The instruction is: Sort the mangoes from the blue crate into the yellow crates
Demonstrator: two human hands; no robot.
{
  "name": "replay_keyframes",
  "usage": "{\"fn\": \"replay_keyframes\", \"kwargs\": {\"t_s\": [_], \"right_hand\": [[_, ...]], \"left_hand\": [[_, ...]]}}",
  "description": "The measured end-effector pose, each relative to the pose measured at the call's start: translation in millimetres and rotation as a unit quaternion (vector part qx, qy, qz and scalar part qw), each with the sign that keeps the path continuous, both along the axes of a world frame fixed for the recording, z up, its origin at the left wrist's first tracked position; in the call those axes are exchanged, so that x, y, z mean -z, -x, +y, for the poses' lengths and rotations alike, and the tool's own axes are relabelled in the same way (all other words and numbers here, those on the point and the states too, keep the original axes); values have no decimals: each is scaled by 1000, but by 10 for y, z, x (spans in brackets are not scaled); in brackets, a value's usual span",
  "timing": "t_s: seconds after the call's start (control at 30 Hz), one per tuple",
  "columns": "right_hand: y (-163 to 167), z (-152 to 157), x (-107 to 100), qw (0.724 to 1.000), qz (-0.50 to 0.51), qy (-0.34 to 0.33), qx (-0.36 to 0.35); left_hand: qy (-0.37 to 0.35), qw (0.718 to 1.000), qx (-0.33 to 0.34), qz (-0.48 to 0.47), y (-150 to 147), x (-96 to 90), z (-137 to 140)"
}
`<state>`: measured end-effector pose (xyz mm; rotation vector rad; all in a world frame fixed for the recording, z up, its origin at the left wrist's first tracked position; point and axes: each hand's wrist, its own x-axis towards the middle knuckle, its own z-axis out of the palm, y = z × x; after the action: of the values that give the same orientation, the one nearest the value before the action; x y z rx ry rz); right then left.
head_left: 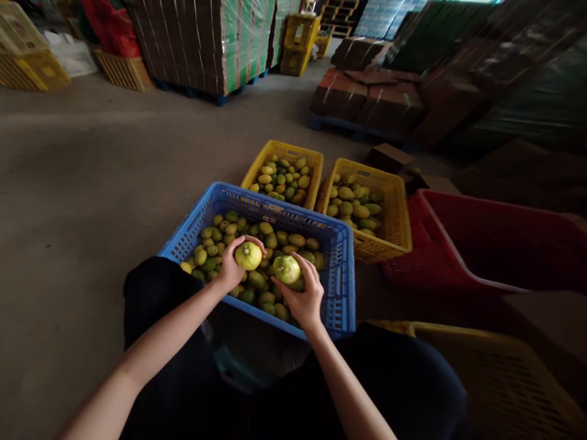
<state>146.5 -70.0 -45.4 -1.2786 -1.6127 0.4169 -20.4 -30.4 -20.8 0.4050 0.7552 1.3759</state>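
My left hand [232, 264] is wrapped round a yellow-green lemon [248, 255], its stem end facing up towards me. In my right hand [307, 294] I grip a second, greener lemon [287, 269] between thumb and fingers. Both hands are above a large blue plastic crate [346, 281], a short way apart from each other. Inside the crate lie many green and yellow lemons [257, 280], partly covered by my hands and forearms.
Beyond the blue crate stand two yellow crates of lemons, one at the back [316, 160] and one to the right [401, 214]. A red bin [424, 226] is further right, and another yellow crate [499, 379] sits by my right knee. Wrapped pallet stacks [192, 43] line the back.
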Motion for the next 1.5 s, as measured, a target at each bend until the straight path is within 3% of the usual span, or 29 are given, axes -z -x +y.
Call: {"fn": "replay_keyframes", "kwargs": {"t_s": [0.1,0.37,0.53,0.73,0.87,0.97,1.1,1.2,1.4,1.5], "right_hand": [[54,-6,53,1000,6,4,-26],[124,-53,109,998,3,-21,-51],[123,-47,111,998,6,-27,-50],[120,-51,117,998,14,-32,-54],[113,-49,99,997,50,8,-54],[141,-47,99,983,136,107,-53],[218,-34,119,909,306,282,-26],[242,-3,116,833,379,403,-13],[173,107,64,657,491,572,-4],[158,137,41,611,522,595,6]], "left_hand": [[-20,1000,-10,18,-11,19,-58],[-91,992,56,71,-1,63,-150],[-40,996,58,45,10,16,-140],[-38,997,61,41,8,15,-159],[-81,991,63,83,-12,50,-118],[-25,995,63,80,-41,64,-28],[177,981,71,-45,-68,130,78],[295,950,95,-31,-76,240,87],[330,930,160,23,-110,379,84],[338,928,156,32,-122,354,92]]}}
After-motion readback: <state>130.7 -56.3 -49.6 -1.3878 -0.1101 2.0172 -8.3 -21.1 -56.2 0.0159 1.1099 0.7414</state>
